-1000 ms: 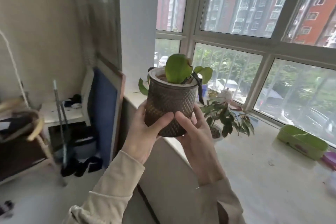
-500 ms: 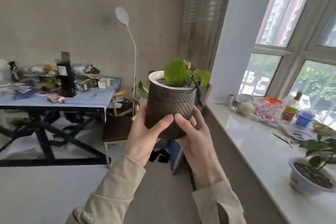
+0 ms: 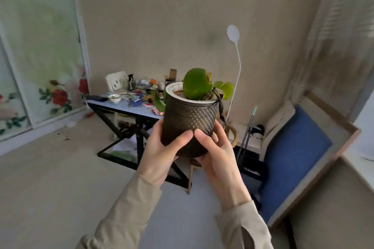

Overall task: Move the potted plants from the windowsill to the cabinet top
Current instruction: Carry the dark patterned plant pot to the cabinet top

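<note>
I hold a dark brown, diamond-textured pot (image 3: 189, 119) with a white inner rim and a plant with round green leaves (image 3: 196, 85) upright in front of me, in mid-air at chest height. My left hand (image 3: 162, 153) wraps its lower left side, thumb across the front. My right hand (image 3: 216, 153) cups the lower right side, thumb meeting the left thumb. Only a corner of the windowsill (image 3: 362, 153) shows at the right edge. No cabinet top is identifiable in view.
A cluttered blue table (image 3: 129, 105) on black crossed legs stands ahead by the far wall. A white floor lamp (image 3: 234, 46) and a wooden chair (image 3: 232, 137) are behind the pot. A blue-panelled board (image 3: 291, 159) leans at right. Floral sliding doors (image 3: 40, 56) fill the left.
The view has swung left, away from the window and sill, toward the room's far wall and sliding doors. The pot stays held in both hands in the same grip.
</note>
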